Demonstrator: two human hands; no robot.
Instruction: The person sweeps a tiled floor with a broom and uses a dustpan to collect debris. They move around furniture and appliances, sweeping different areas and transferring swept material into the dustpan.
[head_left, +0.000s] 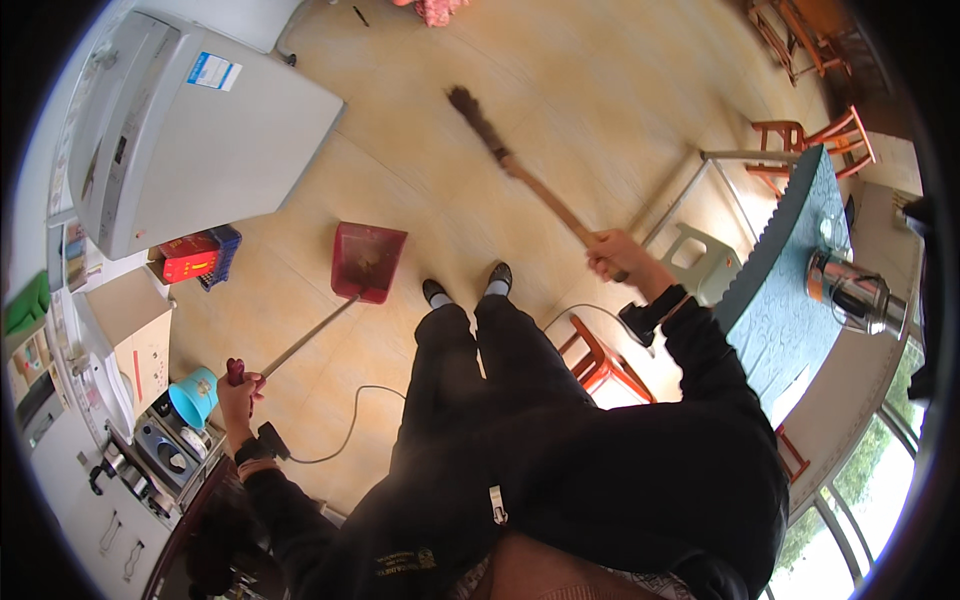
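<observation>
My left hand (244, 391) is closed around the dark red grip of a long-handled dustpan (369, 261). Its red pan rests on the tiled floor ahead of my feet, with some dirt or dust in it. A broom (556, 205) with a wooden handle is in my right hand (619, 259), held near the handle's end. The broom's dark bristle head points away from me over the floor, slightly blurred; whether it touches the tiles I cannot tell. A cabled device is strapped at each wrist.
To the left stand a white appliance (232, 142), boxes (135, 341) and a blue bucket (193, 397). At right are a table with a teal cloth (784, 285), a pale green plastic stool (699, 262) and a red-framed stool (600, 360). Wooden chairs (814, 142) stand farther off.
</observation>
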